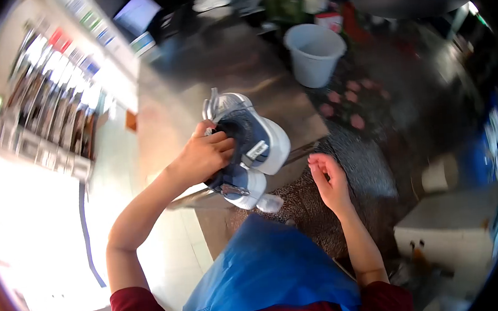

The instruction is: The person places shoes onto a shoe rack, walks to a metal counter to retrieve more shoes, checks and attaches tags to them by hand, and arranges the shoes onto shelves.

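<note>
My left hand [205, 152] is closed on a pair of navy and white sneakers [275, 144], its fingers hooked into the shoe openings. The sneakers are held close together at the front edge of a brown tabletop [195, 72], with white soles and a small white label on one. From the lower shoe sticks out a fuzzy white piece [270, 203], whose kind I cannot make out. To the right of the shoes, my right hand [331, 179] hovers with loosely bent fingers, thumb apart, and nothing in it.
A pale bucket [316, 54] stands beyond the table at the right. On the left are shelves of shoes [51, 95] by a bright doorway. A white cabinet [442, 234] sits low on the right. At the back, a lit screen [137, 13] shows.
</note>
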`<state>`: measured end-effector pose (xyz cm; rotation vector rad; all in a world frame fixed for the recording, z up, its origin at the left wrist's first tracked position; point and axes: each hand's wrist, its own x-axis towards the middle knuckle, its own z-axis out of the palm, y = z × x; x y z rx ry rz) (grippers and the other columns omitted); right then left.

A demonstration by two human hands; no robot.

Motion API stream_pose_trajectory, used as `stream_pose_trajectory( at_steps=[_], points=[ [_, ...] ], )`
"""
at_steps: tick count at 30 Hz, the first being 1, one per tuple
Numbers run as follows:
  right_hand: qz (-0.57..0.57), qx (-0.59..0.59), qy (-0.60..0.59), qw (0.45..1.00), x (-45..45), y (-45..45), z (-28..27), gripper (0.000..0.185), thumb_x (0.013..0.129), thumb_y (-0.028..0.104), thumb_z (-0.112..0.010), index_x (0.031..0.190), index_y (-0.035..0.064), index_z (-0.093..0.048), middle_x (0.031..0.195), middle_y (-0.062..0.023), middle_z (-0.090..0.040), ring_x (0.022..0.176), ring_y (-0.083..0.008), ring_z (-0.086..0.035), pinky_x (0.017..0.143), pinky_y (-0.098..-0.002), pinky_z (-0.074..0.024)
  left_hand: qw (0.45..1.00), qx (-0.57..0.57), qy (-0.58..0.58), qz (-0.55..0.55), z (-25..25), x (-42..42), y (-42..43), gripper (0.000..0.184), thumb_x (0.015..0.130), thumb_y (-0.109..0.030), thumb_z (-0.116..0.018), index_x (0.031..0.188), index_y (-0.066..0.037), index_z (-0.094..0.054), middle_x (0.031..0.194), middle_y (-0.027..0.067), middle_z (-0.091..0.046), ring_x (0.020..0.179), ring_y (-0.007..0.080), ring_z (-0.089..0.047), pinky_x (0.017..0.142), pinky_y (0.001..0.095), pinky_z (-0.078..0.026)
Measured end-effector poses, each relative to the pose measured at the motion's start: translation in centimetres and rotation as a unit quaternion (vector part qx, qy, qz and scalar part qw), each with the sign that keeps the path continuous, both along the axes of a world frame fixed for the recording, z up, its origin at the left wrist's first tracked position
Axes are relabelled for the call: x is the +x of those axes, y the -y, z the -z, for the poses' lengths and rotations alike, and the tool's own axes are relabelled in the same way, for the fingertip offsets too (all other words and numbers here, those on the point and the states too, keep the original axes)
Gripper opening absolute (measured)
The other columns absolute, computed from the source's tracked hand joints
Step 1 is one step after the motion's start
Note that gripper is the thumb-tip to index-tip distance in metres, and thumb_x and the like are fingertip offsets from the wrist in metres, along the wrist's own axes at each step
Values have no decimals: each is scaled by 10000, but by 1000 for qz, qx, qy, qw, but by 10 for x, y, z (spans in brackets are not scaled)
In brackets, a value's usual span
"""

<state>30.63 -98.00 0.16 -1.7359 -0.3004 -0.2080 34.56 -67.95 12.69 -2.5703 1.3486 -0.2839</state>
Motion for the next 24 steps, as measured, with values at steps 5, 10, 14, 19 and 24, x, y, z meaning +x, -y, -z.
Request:
stream_pose_trajectory(
  at_steps=[5,10,14,19,24],
  points=[
    [-245,60,132,959,7,-103,-78,231,823,-42,-600,1044,12,-561,900,-73,-582,778,-139,-569,725,-255,-465,992,-40,-27,-116,-15,-80,-43,75,682,-108,-601,751,-89,-623,783,9,-578,813,152,-583,910,337,-352],
    [-391,46,185,900,-65,-284,-91,346,745,-53,-661,1055,39,-540,957,-85,-540,793,-147,-513,708,-251,-439,965,-70,-53,-247,-15,-208,-194,108,605,-106,-651,696,-74,-600,761,30,-582,799,176,-584,868,333,-361],
    [-473,32,220,853,-94,-376,-90,436,720,-12,-721,1120,45,-558,1044,-91,-518,819,-147,-515,682,-251,-444,926,-148,-117,-326,-3,-275,-259,159,528,-75,-670,672,-53,-605,755,48,-590,802,221,-580,868,330,-372],
    [-590,11,171,789,-114,-460,-87,378,748,8,-714,1099,54,-582,1038,-66,-551,751,-130,-580,629,-245,-475,881,-203,-179,-388,1,-330,-305,139,552,-81,-646,678,-32,-614,749,78,-598,781,250,-578,895,337,-379],
    [-639,26,139,756,-156,-568,-92,296,774,-6,-681,1049,48,-585,1032,-79,-580,760,-129,-583,637,-246,-480,845,-260,-205,-419,3,-385,-389,92,589,-74,-614,656,-9,-611,721,105,-589,764,254,-572,892,343,-373]
  ],
)
